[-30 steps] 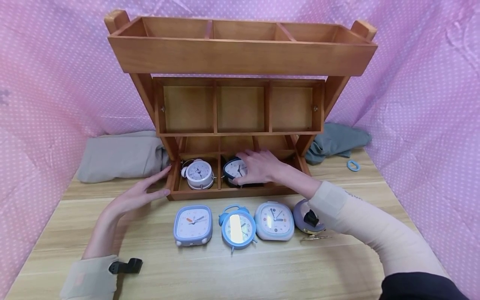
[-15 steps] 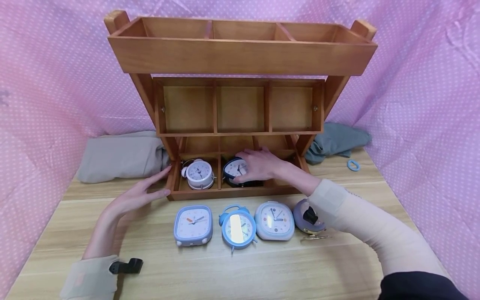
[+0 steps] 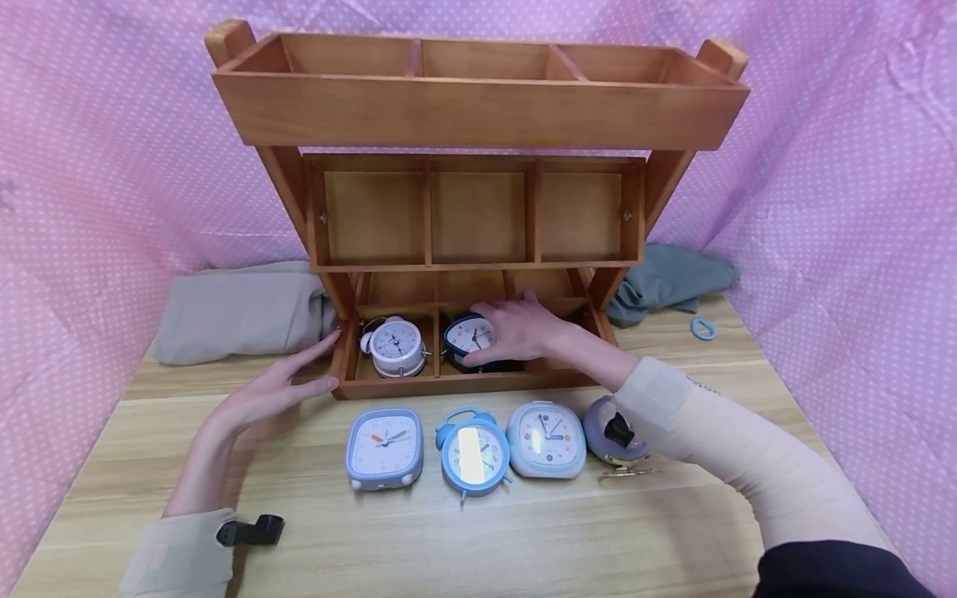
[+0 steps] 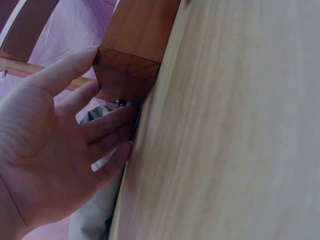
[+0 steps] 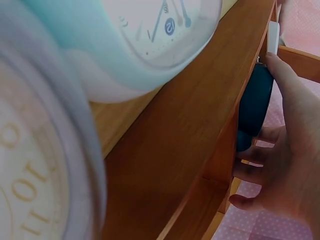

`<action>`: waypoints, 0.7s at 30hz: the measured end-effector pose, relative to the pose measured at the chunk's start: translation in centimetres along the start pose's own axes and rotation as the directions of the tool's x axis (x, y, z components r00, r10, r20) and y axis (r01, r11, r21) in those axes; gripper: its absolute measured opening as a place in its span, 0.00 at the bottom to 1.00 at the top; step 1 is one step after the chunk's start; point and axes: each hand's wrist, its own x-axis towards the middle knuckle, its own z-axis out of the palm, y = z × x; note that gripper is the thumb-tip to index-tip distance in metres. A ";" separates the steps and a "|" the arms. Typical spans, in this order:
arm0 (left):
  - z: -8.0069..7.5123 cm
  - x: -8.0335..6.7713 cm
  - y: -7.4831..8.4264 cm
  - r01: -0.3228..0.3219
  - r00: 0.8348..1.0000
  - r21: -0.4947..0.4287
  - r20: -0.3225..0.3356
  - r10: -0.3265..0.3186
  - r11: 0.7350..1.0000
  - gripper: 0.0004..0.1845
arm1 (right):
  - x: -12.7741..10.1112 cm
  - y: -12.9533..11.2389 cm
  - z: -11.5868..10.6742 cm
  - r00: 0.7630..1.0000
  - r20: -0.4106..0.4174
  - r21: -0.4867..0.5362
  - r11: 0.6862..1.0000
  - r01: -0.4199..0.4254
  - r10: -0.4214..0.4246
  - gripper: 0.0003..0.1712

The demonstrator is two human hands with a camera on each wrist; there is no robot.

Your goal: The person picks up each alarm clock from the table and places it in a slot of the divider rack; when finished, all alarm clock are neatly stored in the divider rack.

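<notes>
Pink dotted cloth all round, pale wood-grain table below. From the head view: stained wooden rack in three stepped tiers, each split into three square compartments. Right hand in the bottom tier's middle compartment, fingers curled round a dark rounded clock with a white dial, gripping it from the right. Beside it, in the left compartment, a white twin-bell clock, upright. Left hand flat-fingered against the rack's left front corner, fingers straight, holding nothing. On the table just before the rack, four clocks in a row: a blue rounded-square clock, a blue round bell clock with glare on its glass, a pale grey rounded-square clock, and a lilac clock turned back-side out, partly behind the right sleeve. Grey folded cloth left of the rack, darker grey-green cloth right, small blue ring near it.

From the left wrist: relaxed fingers touching the rack's blocky wooden corner.

From the right wrist: blurred clock faces close up; thumb and fingers clasping the dark clock's smooth, seemingly plastic casing.
</notes>
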 end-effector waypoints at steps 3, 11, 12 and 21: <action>-0.1 0.0 0.0 0.000 1.000 0.000 0.002 0.000 1.000 0.41 | 0.0 0.0 0.0 1.000 0.002 0.001 1.000 -0.003 0.003 0.58; 0.0 0.0 -0.1 0.016 1.000 0.000 0.006 -0.016 1.000 0.41 | 0.1 0.0 -0.1 1.000 0.018 0.006 1.000 -0.015 0.015 0.59; 0.0 0.0 0.0 0.014 1.000 -0.001 0.007 -0.014 1.000 0.41 | 0.1 0.0 -0.1 1.000 0.019 0.008 1.000 -0.014 0.014 0.59; 0.0 0.0 -0.2 0.009 1.000 -0.003 0.005 -0.009 1.000 0.41 | -0.1 0.6 -0.3 0.999 0.016 0.049 0.998 0.039 -0.040 0.58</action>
